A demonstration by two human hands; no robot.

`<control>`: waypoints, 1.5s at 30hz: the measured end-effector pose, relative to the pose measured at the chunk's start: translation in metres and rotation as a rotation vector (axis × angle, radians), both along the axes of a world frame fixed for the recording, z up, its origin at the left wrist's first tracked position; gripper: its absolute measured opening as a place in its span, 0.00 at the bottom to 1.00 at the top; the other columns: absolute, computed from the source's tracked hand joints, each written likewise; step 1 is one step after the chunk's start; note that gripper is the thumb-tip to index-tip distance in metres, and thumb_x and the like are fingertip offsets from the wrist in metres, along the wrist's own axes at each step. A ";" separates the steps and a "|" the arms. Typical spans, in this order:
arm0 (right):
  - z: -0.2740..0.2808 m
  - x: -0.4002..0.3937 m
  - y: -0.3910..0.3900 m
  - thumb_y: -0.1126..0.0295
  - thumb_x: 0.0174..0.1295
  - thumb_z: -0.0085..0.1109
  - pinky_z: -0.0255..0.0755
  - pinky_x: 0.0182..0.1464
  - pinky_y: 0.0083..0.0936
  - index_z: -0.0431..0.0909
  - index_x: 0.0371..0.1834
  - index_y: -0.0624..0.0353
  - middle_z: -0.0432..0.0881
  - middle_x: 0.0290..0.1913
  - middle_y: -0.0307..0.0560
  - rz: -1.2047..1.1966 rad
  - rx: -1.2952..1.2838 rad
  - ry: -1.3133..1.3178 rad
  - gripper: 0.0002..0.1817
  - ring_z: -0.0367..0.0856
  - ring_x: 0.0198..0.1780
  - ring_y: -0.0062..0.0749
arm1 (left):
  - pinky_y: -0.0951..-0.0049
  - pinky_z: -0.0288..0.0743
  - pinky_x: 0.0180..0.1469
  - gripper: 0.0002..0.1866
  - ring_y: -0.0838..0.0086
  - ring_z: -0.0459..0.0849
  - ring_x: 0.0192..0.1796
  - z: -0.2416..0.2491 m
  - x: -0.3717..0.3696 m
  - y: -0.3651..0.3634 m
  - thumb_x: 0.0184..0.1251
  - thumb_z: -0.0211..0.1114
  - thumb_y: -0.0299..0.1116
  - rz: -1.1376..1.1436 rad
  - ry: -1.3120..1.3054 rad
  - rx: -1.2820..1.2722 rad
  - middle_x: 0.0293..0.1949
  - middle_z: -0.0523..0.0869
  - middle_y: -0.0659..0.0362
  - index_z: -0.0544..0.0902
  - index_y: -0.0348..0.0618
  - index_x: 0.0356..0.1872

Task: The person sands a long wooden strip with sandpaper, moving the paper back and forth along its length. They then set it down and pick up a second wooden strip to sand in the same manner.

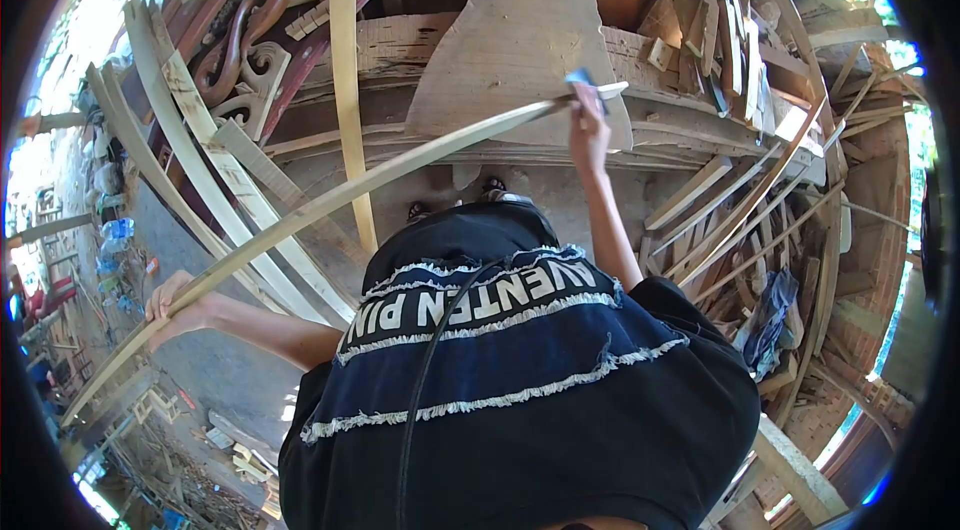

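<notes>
A long, narrow wooden strip (350,188) runs slantwise across the head view from the lower left to the workbench. My left hand (182,310) is closed round the strip near its lower-left end. Close to its other end, my right hand (590,135) grips a small flat piece with a blue-grey face (580,78), pressed against the wood; its exact kind is too small to tell. Beneath that end lies a broad pale wooden board (500,50) on the bench. Part of the strip's tip shows just past my right fingers.
Curved pale planks (215,160) lean at the left, beside carved wooden furniture parts (245,40). An upright slat (347,80) stands against the bench. Stacked wood offcuts (725,20) and leaning sticks (740,200) crowd the right side. A dark cloth (772,320) hangs among them.
</notes>
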State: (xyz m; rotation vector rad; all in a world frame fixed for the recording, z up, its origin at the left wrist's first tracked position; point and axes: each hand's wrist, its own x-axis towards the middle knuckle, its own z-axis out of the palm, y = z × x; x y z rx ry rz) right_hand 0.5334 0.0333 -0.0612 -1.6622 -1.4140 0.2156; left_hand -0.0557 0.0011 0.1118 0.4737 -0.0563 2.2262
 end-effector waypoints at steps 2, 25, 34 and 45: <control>0.042 -0.042 -0.009 0.75 0.64 0.55 0.59 0.69 0.38 0.76 0.61 0.55 0.75 0.63 0.55 0.253 -0.021 0.006 0.21 0.68 0.68 0.46 | 0.83 0.84 0.32 0.19 0.84 0.85 0.23 -0.011 -0.009 0.003 0.46 0.78 0.48 -0.222 -0.084 0.239 0.20 0.86 0.64 0.82 0.43 0.18; 0.046 -0.045 -0.011 0.79 0.60 0.55 0.63 0.67 0.41 0.80 0.54 0.55 0.80 0.57 0.50 0.343 -0.042 -0.074 0.18 0.73 0.64 0.46 | 0.84 0.61 0.15 0.24 0.84 0.68 0.12 -0.035 -0.035 0.001 0.52 0.61 0.57 0.310 0.228 -0.581 0.14 0.67 0.68 0.70 0.45 0.22; -0.052 0.099 0.043 0.67 0.68 0.53 0.64 0.65 0.38 0.80 0.55 0.53 0.79 0.58 0.51 -0.483 -0.104 0.110 0.15 0.70 0.66 0.48 | 0.83 0.59 0.13 0.22 0.80 0.64 0.10 -0.015 -0.026 0.016 0.49 0.61 0.53 0.377 0.114 -0.687 0.12 0.62 0.66 0.63 0.49 0.16; -0.007 0.007 0.013 0.79 0.62 0.52 0.59 0.68 0.43 0.80 0.55 0.53 0.77 0.61 0.52 0.035 0.046 -0.088 0.18 0.70 0.67 0.48 | 0.83 0.55 0.10 0.23 0.81 0.61 0.09 -0.011 -0.002 0.019 0.56 0.55 0.55 0.552 0.113 -0.970 0.10 0.60 0.67 0.60 0.53 0.14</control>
